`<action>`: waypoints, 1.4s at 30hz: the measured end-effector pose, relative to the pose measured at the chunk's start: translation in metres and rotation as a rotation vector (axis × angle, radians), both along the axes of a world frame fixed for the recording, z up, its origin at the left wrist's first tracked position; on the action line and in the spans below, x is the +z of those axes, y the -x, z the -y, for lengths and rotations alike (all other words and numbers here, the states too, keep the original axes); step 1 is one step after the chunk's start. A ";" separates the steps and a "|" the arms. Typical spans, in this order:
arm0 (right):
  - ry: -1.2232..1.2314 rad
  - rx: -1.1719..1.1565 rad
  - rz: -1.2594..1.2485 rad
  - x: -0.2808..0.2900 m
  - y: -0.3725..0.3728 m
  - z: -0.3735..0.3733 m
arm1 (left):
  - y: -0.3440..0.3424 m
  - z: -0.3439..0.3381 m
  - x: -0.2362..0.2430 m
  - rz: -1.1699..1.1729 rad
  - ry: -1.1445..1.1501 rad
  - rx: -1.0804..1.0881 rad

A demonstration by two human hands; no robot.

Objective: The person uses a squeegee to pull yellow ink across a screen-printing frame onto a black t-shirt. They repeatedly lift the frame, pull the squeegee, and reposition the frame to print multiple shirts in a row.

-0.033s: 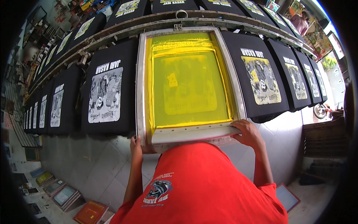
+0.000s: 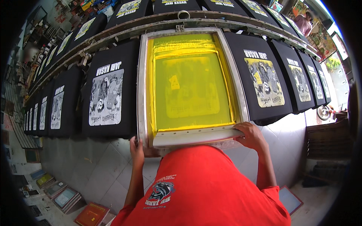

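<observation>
The left hand (image 2: pixel 137 150) has its grip closed on the near left corner of the printing screen (image 2: pixel 192 86), fingers wrapped round the metal frame's edge. The right hand (image 2: pixel 252 136) grips the near right corner of the same frame, fingers curled over its lower rail. The single screen has a pale metal frame and a yellow mesh, and it lies flat on the long printing surface (image 2: pixel 113 148), in the one slot between two black shirts.

Just to its left lies a black shirt (image 2: pixel 107 94) with a grey, black and white print. Just to its right lies another black shirt (image 2: pixel 264 81) whose print also carries yellow. Four shirts can be counted to the right of the screen in this row, and about six to the left, growing too small to count surely near the rim.

A curved metal rail (image 2: pixel 113 35) runs behind the row, with a second row of black shirts beyond it. The person's red shirt (image 2: pixel 203 188) fills the lower middle. On the floor at lower left lie several flat frames (image 2: pixel 66 196).
</observation>
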State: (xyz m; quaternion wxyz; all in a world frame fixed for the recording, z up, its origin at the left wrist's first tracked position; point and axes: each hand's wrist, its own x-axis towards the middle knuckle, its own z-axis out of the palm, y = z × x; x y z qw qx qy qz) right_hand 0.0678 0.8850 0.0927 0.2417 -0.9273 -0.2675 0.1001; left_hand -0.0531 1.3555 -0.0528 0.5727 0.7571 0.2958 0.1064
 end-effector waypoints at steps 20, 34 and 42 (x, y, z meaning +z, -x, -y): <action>0.180 -0.114 0.211 0.012 -0.258 -0.048 | -0.315 0.027 0.163 0.149 -1.023 -0.867; 0.223 -0.150 0.259 -0.048 -0.396 -0.079 | -0.443 0.011 0.110 0.063 -1.107 -0.838; 0.108 -0.066 0.239 -0.048 -0.208 -0.041 | -0.253 0.043 0.112 -0.059 -1.080 -0.847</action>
